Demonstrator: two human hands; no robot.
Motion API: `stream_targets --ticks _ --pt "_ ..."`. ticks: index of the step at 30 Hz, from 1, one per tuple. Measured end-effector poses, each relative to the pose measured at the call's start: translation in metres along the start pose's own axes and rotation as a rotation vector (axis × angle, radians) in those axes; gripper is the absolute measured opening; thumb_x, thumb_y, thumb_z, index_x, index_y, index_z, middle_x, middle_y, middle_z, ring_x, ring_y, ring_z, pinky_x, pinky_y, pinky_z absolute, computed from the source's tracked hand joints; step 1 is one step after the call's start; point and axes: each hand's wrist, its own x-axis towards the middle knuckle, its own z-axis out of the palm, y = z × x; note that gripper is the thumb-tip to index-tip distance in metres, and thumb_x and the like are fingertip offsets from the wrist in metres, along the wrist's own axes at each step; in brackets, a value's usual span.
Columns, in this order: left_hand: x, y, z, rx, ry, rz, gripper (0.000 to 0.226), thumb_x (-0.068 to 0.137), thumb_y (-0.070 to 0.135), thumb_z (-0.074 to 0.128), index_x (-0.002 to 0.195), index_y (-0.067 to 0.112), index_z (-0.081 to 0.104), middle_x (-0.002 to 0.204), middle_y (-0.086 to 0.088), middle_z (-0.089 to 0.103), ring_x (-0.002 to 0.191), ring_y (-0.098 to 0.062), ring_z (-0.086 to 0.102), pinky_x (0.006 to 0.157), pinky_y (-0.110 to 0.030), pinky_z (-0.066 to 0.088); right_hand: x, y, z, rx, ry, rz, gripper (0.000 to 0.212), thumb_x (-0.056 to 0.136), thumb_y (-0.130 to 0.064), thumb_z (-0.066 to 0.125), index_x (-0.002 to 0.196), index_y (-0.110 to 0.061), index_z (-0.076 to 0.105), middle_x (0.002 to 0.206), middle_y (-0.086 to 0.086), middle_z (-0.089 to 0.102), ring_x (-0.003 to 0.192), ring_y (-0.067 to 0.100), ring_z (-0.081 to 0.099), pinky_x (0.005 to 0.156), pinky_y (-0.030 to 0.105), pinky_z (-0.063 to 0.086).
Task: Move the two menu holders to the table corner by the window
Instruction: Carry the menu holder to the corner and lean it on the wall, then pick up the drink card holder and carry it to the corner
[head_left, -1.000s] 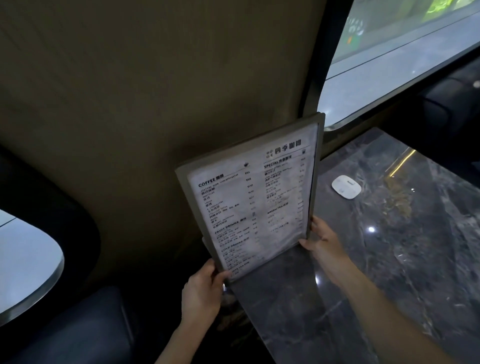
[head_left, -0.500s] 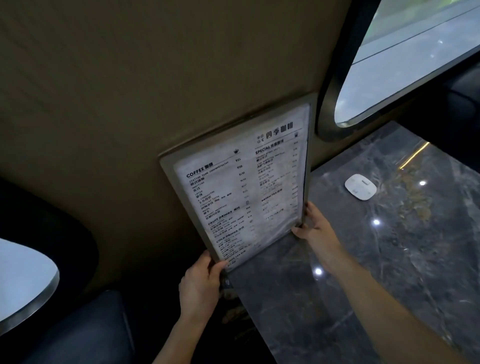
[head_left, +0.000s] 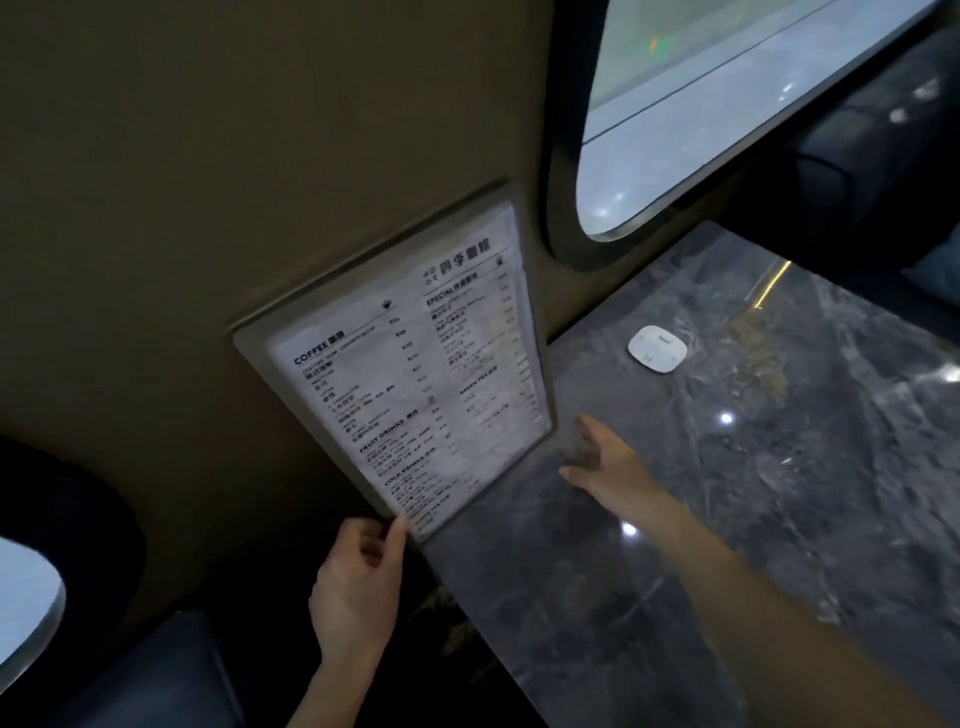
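A grey-framed menu holder (head_left: 410, 364) with a white printed menu stands upright at the near corner of the dark marble table (head_left: 727, 493), leaning back against the brown wall. My left hand (head_left: 358, 582) pinches its lower left corner with the thumb on the front. My right hand (head_left: 602, 457) hovers just off its lower right corner with fingers spread, holding nothing. Only one menu holder is in view.
A small white rounded device (head_left: 657, 348) lies on the table near the wall. An oval window (head_left: 727, 104) sits in the wall above it. Dark seats flank the table: one at lower left (head_left: 156, 670), one at upper right (head_left: 883, 156).
The menu holder has tipped back against the wall. My right hand has let go of its right edge and opened. My left hand still holds the lower left corner.
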Motion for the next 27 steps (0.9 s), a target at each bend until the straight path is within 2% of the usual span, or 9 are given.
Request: stream_targets --ticks 2,5,8,12,17,20,21,24,27 --pt "-0.009 0.003 -0.002 0.019 0.048 0.120 0.017 0.079 0.041 0.061 0.079 0.030 0.047 0.068 0.014 0.056 0.061 -0.002 0.055 0.051 -0.025 0.047 -0.011 0.009 -0.010 -0.154 0.020 -0.030 0.065 0.081 -0.019 0.064 0.136 -0.018 0.032 0.134 0.009 0.044 0.117 0.023 0.048 0.100 0.042 0.042" --pt "-0.027 0.017 0.004 -0.027 0.017 0.324 0.012 0.079 0.034 0.062 0.085 0.031 0.051 0.076 0.017 0.054 0.069 0.004 0.053 0.057 -0.015 0.039 -0.036 0.025 -0.030 -0.384 0.091 -0.091 0.056 0.083 -0.026 0.060 0.134 -0.018 0.038 0.133 0.012 0.048 0.119 0.028 0.048 0.101 0.039 0.039" --pt "-0.044 0.044 0.021 -0.145 -0.096 0.456 0.016 0.079 0.035 0.059 0.091 0.025 0.056 0.088 0.009 0.057 0.082 -0.009 0.058 0.070 -0.026 0.045 -0.065 0.042 -0.052 -0.487 0.156 -0.080 0.055 0.084 -0.027 0.059 0.134 -0.018 0.037 0.129 0.015 0.051 0.115 0.031 0.050 0.097 0.037 0.041" --pt "-0.064 0.085 0.060 -0.043 -0.265 0.581 0.029 0.080 0.033 0.063 0.103 0.017 0.059 0.102 -0.004 0.064 0.097 -0.022 0.059 0.080 -0.037 0.048 -0.114 0.072 -0.083 -0.552 0.244 -0.004 0.056 0.084 -0.029 0.057 0.135 -0.018 0.035 0.131 0.013 0.050 0.115 0.031 0.050 0.095 0.037 0.041" --pt "-0.108 0.127 0.107 -0.015 -0.474 0.796 0.034 0.081 0.034 0.062 0.110 0.016 0.057 0.111 -0.005 0.065 0.104 -0.023 0.058 0.088 -0.033 0.044 -0.183 0.120 -0.116 -0.547 0.435 0.112 0.052 0.086 -0.029 0.055 0.134 -0.017 0.037 0.126 0.012 0.053 0.113 0.029 0.051 0.091 0.034 0.041" --pt "-0.142 0.147 0.131 -0.037 -0.545 0.907 0.028 0.076 0.028 0.069 0.101 0.018 0.061 0.101 -0.005 0.069 0.095 -0.022 0.062 0.078 -0.019 0.036 -0.228 0.150 -0.132 -0.555 0.494 0.195 0.051 0.086 -0.029 0.053 0.133 -0.015 0.037 0.131 0.013 0.051 0.118 0.028 0.047 0.097 0.035 0.038" --pt "-0.154 0.152 0.139 -0.040 -0.565 0.944 0.028 0.075 0.027 0.071 0.099 0.016 0.063 0.099 -0.006 0.070 0.093 -0.023 0.064 0.077 -0.018 0.036 -0.243 0.160 -0.136 -0.550 0.517 0.219 0.053 0.086 -0.029 0.054 0.134 -0.016 0.036 0.132 0.013 0.050 0.119 0.028 0.047 0.097 0.035 0.038" --pt "-0.194 0.167 0.163 -0.035 -0.690 1.028 0.028 0.077 0.023 0.070 0.101 0.011 0.063 0.101 -0.011 0.069 0.096 -0.027 0.063 0.083 -0.031 0.045 -0.289 0.185 -0.146 -0.505 0.609 0.312 0.054 0.086 -0.030 0.054 0.135 -0.020 0.035 0.129 0.011 0.051 0.117 0.029 0.048 0.094 0.036 0.040" --pt "-0.231 0.177 0.184 -0.031 -0.773 1.132 0.027 0.077 0.020 0.069 0.100 0.006 0.062 0.100 -0.016 0.068 0.095 -0.031 0.062 0.084 -0.040 0.048 -0.332 0.208 -0.154 -0.408 0.729 0.405 0.049 0.085 -0.028 0.056 0.131 -0.018 0.042 0.128 0.012 0.053 0.116 0.029 0.050 0.094 0.036 0.040"
